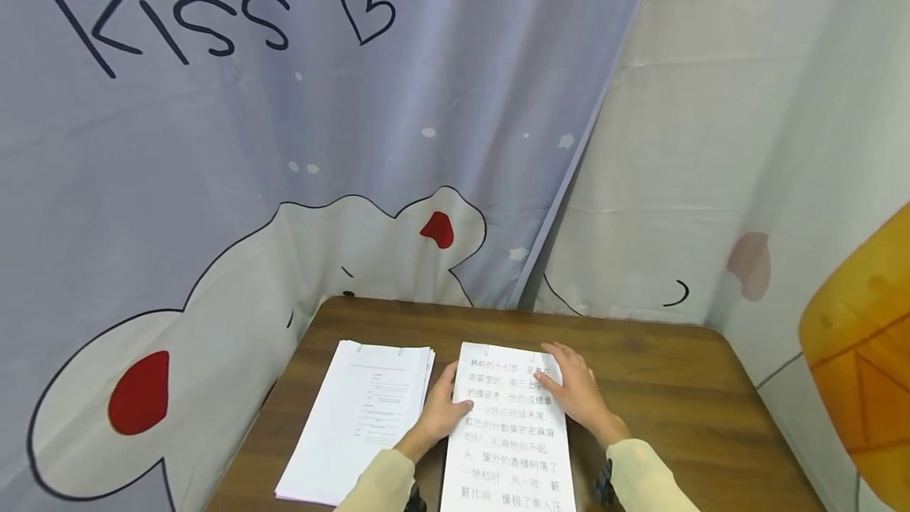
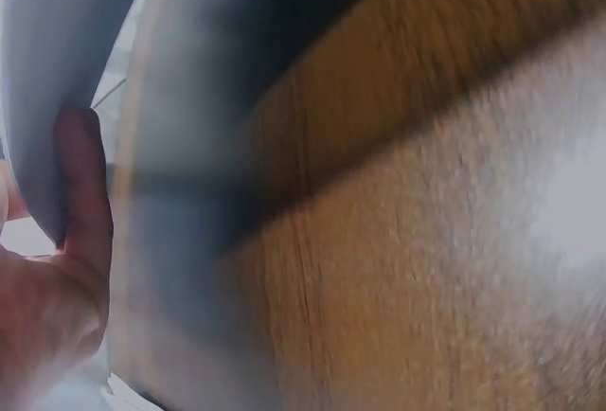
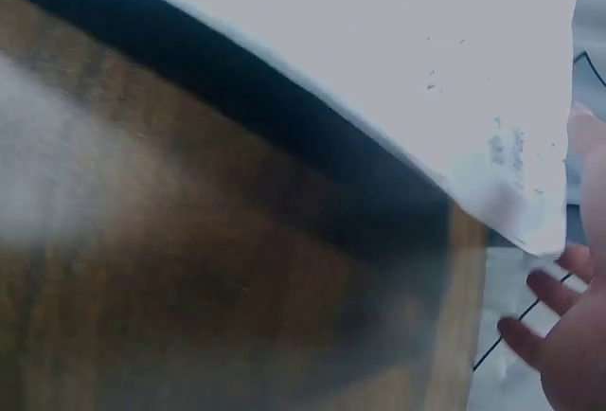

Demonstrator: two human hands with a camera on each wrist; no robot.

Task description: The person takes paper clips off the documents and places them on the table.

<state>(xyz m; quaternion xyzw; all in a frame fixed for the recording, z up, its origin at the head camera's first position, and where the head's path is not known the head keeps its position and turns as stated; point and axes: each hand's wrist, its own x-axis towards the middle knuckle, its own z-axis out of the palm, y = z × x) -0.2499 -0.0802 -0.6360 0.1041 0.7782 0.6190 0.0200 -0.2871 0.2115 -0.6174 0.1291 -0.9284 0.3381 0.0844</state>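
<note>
A stack of white paper (image 1: 508, 449) with large printed Chinese characters lies before me in the head view, two clips along its top edge. My left hand (image 1: 439, 411) grips its left edge, thumb on top. In the left wrist view a finger of that hand (image 2: 62, 288) reaches beneath the curved paper (image 2: 57, 42). On the opposite edge, near the upper corner, my right hand (image 1: 579, 389) holds the stack, its thumb over the print. The right wrist view shows this hand (image 3: 578, 326) by the corner of the paper (image 3: 379, 51), which is raised above the table.
Left of the held stack lies a second clipped stack of paper (image 1: 334, 425) with smaller print, its sheets slightly uneven. Both are over a brown wooden table (image 1: 661, 393). A patterned curtain (image 1: 355, 125) hangs behind the table's far edge.
</note>
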